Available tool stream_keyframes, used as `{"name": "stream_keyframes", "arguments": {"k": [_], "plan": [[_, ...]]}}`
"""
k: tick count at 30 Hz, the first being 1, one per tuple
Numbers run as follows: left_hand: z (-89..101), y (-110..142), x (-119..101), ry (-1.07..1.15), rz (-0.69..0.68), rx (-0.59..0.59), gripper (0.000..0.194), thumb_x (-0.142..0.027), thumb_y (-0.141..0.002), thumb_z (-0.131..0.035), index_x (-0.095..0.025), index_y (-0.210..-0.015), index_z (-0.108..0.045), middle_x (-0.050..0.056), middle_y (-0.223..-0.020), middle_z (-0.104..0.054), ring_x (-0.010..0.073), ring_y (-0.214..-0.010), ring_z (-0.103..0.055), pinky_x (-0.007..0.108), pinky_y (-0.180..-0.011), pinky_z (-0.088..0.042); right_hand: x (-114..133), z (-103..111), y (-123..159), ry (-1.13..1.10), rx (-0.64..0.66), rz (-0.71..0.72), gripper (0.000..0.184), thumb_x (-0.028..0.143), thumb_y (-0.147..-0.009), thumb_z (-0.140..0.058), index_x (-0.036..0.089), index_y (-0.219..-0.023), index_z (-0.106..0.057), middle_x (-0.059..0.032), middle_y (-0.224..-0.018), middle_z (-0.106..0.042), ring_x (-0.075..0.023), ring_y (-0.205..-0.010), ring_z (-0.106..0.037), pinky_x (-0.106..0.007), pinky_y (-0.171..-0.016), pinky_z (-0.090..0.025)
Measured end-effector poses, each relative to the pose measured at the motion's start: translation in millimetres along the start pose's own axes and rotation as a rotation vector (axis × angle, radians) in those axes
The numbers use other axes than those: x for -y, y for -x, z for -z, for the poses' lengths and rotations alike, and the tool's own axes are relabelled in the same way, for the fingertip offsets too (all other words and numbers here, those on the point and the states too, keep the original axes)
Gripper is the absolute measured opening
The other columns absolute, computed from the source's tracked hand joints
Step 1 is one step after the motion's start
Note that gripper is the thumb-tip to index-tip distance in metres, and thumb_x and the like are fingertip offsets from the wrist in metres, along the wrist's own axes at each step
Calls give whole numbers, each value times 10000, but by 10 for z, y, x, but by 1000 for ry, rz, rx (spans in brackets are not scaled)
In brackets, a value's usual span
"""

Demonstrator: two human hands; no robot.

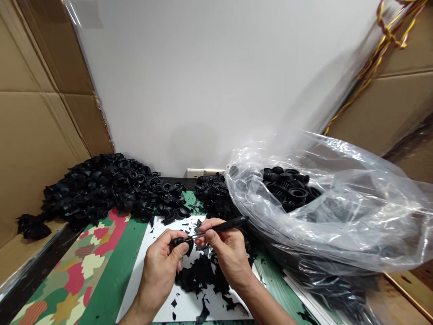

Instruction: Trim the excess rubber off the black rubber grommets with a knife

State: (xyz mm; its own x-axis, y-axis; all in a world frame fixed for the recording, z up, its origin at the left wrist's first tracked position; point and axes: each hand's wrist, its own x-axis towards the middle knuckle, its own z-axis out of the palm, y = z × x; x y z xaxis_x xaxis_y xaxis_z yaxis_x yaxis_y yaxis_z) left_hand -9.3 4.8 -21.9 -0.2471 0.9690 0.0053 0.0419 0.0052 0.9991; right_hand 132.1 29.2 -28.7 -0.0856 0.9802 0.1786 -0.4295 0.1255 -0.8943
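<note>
My left hand pinches a small black rubber part between thumb and fingers, above a white sheet. Closed round a slim black-handled tool, my right hand is just to the right. The tool's thin metal end reaches the rubber part; whether it is a blade or a pointed tip I cannot tell. My fingers cover much of the part. Thin black rubber scraps lie on the sheet under and between both hands.
Ribbed black rubber parts form a large pile at the left. More lie inside a clear plastic bag at the right. A scrap heap stands behind my hands. Cardboard and a pale wall border the table.
</note>
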Motion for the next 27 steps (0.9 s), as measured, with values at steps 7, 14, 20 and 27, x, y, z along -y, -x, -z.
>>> {"name": "stream_keyframes", "arguments": {"k": [7, 14, 20, 27], "plan": [[8, 4, 18, -29, 27, 29, 202, -325, -628, -715, -180, -766, -686, -61, -357, -475, 78, -323, -358, 185, -341, -264, -30, -7, -22, -79, -7, -72, 344, 489, -678, -726, 160, -727, -640, -6, -571, -618, -158, -541, -593, -283, -573, -469], [-14, 65, 33, -98, -56, 51, 124, -291, -655, -684, -186, -720, -673, -35, -513, -554, 87, -376, -445, 204, -384, -362, 47, 102, -15, 367, 13, 396, 148, 312, -789, -653, 193, -702, -659, -45, -727, -632, -177, -656, -605, -305, -621, -484], [-20, 61, 75, -142, -85, 60, 139, -303, -677, -662, -201, -772, -671, -31, -655, -575, 81, -407, -455, 207, -386, -394, 33, 350, -218, 315, -274, 304, 268, 449, -787, -630, 183, -782, -599, 3, -623, -608, -151, -499, -602, -291, -518, -518], [9, 20, 104, -222, -207, 39, 119, -278, -689, -648, -211, -783, -676, -3, -750, -594, 125, -544, -522, 225, -460, -450, -5, 252, -167, -110, -42, 64, 340, 508, -804, -598, 169, -784, -569, -18, -757, -642, -153, -548, -675, -245, -471, -541]]}}
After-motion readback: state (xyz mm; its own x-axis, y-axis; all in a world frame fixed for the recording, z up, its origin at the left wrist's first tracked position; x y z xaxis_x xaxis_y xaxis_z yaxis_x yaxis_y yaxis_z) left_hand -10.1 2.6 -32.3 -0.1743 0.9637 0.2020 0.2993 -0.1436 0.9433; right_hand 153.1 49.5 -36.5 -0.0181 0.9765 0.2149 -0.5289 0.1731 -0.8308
